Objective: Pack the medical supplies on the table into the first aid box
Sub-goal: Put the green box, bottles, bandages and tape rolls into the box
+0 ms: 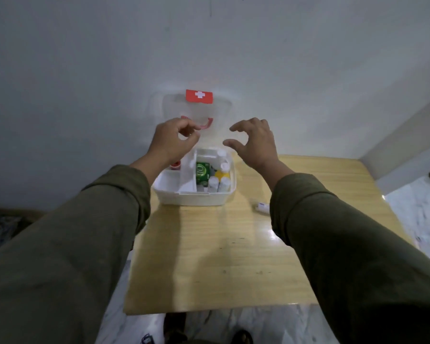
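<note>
The box (194, 184) is sitting at the table's (221, 256) far edge, lid (196, 115) standing upright against the wall, bottles (219, 181) and a green pack (203, 173) already lying inside. Both hands are hovering in front of the lid — the left hand (174, 140) with fingers curled at the red handle (204, 124), apparently holding nothing, the right hand (255, 142) spread and empty. One small tube (262, 207) is lying on the table right of the box, partly hidden under the right sleeve — nearer the right hand. Bare tabletop is lying open all round it.
</note>
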`<state>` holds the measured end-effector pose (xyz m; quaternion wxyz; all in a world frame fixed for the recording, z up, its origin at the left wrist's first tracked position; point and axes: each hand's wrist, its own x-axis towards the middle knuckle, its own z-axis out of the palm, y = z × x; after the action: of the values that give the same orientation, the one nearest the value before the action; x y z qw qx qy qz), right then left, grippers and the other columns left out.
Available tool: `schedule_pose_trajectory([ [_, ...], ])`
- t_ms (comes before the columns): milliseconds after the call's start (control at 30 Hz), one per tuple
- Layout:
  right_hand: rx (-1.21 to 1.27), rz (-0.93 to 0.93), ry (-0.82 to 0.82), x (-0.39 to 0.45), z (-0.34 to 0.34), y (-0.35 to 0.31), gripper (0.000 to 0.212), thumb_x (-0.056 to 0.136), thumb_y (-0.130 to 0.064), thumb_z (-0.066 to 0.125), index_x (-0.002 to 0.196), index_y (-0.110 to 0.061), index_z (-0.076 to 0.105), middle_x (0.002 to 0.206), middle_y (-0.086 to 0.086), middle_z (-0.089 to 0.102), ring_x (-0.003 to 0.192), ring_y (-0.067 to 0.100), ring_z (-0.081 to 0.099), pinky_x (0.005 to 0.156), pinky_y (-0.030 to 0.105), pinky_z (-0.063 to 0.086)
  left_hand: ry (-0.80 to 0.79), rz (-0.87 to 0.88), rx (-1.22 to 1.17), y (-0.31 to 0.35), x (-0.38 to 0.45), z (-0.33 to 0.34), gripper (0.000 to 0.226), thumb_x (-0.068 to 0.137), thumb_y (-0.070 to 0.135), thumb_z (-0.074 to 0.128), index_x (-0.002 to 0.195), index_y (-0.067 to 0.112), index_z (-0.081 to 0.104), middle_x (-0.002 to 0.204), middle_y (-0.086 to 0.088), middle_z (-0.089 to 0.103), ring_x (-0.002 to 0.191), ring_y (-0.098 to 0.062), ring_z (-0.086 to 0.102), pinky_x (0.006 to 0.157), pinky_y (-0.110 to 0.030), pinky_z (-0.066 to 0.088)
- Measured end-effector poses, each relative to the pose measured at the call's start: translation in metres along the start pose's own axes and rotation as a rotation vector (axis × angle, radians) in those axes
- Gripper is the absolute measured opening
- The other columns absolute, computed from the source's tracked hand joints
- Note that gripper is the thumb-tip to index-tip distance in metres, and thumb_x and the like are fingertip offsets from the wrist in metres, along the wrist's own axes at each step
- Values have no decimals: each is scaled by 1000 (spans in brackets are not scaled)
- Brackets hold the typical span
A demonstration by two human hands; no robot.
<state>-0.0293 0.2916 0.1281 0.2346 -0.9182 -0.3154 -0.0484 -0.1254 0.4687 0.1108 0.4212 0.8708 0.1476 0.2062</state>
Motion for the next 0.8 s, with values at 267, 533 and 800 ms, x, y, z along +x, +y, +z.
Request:
schedule_pose_trajectory([
  [267, -2, 112, -64, -68, -47, 100, 36, 80, -42, 68, 109, -21, 63, 111, 4, 61, 112, 23, 47, 92, 36, 40, -94, 53, -21, 71, -35, 99, 17, 82, 24, 67, 97, 17, 69, 88, 1, 68, 83, -12, 63, 71, -10, 41],
  [533, -27, 207, -409, -136, -52, 206, 50, 76, -34, 75, 122, -29, 54, 115, 3, 55, 107, 21, 53, 91, 36, 45, -182, -149, 173, 72, -79, 210, 40, 78, 44, 68, 111, 22, 62, 115, -2, 58, 105, -17, 55, 85, -28, 44],
  [800, 14, 201, -586, -172, -42, 255, 65, 73, -25, 78, 129, -32, 47, 113, 4, 56, 92, 14, 48, 83, 28, 41, -125, -462, 387, 72, -108, 267, 81, 69, 64, 65, 132, 20, 41, 137, -8, 38, 130, -27, 34, 101, -42, 33],
])
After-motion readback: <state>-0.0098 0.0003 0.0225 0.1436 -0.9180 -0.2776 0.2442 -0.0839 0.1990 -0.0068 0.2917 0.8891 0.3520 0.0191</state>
